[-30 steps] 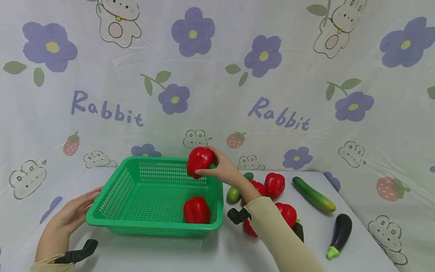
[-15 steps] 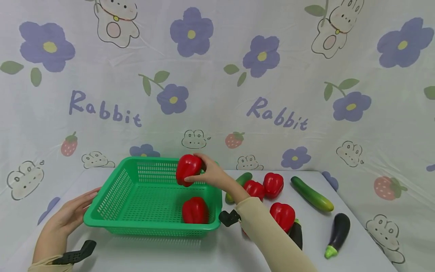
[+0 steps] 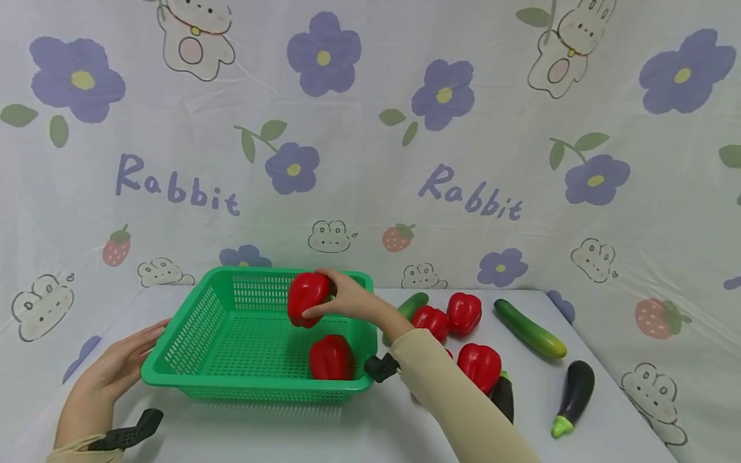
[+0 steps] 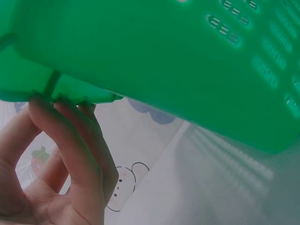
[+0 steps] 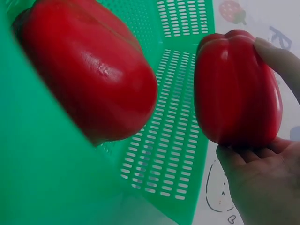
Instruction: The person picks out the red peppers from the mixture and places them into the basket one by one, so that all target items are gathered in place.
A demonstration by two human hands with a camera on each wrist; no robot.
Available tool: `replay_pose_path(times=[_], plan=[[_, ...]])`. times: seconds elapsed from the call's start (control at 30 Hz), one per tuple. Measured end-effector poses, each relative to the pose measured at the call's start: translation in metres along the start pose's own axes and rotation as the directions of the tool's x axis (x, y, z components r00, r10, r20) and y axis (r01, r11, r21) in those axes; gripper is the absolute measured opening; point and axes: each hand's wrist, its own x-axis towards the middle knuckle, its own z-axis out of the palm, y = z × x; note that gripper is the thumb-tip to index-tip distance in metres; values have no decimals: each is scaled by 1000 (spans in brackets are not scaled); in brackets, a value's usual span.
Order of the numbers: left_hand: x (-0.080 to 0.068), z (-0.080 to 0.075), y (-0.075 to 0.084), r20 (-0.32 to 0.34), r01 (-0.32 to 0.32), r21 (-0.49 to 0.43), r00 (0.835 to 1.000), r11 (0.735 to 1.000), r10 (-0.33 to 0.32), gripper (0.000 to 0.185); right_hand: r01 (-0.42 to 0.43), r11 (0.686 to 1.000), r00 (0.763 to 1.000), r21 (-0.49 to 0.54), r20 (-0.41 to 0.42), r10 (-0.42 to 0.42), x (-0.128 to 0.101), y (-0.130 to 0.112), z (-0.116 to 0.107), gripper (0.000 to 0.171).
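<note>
Red bell pepper held in the air above the interior of the green basket, near its far right corner; right hand grips it, thumb underneath, fingers curled over the top. Right wrist view confirms: the same pepper sits between thumb and fingertips, palm side partly cut off by the frame edge. A second red pepper lies on the basket floor against the near right wall; in the wrist view it is blurred and its lower part is hidden behind the basket rim. Left hand rests on the basket's left rim, fingers straight and together, gripping nothing; left wrist view shows the fingertips touching the underside of the rim, the rest of the basket filling the frame out of focus. To the right of the basket, on the white table: two red peppers touching each other, a third nearer, a further red one almost wholly hidden behind the right sleeve. A small cucumber is partly covered by the forearm. A longer cucumber and an eggplant lie well apart to the right; another dark eggplant shows only a sliver behind the sleeve.
</note>
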Motion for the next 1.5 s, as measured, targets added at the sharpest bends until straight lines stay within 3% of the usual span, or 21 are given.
replay_pose_path(times=[0.3,0.63,0.9,1.27,1.5], plan=[[0,-4,-2,56,-11,-33,998,999,13,35,-10,998,991,-56,136,17,4,-2,6,76],[-1,-4,-2,47,-7,-28,999,1000,8,34,-33,995,970,-90,238,53,10,-6,15,73],[0,-5,-2,47,-5,-24,999,1000,6,34,-57,989,949,-134,301,95,12,-5,20,73],[0,-3,-1,35,-4,-10,999,1000,5,34,-81,990,929,-118,352,118,12,-7,24,63],[1,-3,-2,38,-5,-4,999,1000,5,34,-119,986,907,-114,391,155,13,-6,29,72]])
